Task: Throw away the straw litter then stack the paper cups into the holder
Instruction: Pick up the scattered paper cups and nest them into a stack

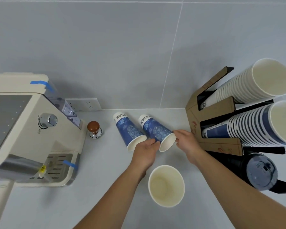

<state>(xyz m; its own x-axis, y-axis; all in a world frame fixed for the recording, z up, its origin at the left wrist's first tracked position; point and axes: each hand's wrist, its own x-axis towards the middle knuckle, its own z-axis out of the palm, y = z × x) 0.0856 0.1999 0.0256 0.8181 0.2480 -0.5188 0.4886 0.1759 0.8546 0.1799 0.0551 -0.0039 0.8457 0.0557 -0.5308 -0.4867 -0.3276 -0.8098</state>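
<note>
On the counter (40,212) in front of me I see no straw litter anywhere, so I judge that part of the job done; what is left is the cups. Starting at the left edge, the coffee machine (28,129) stands there with a brown-knobbed tamper (94,129) just beside it, neither of them my concern. Toward the back edge, near the wall, the left blue cup (129,131) lies on its side, mouth toward me, untouched. My left hand (145,150) rests partly over its rim, fingers curled against the side of the right blue cup (157,131), which also lies tipped with its mouth toward me. My right hand (186,142) pinches that same cup's rim from the other side, so both hands grip it together, though it has not yet left the counter. Nearer my edge, an upright white cup (166,185) stands empty, well apart from the blue pair. At the right edge the holder (220,142) carries a long white stack (254,83) in its upper slot and a blue stack (254,128) below. So I reckon three loose cups remain to be slotted in, the blue ones going to the lower stack.
</note>
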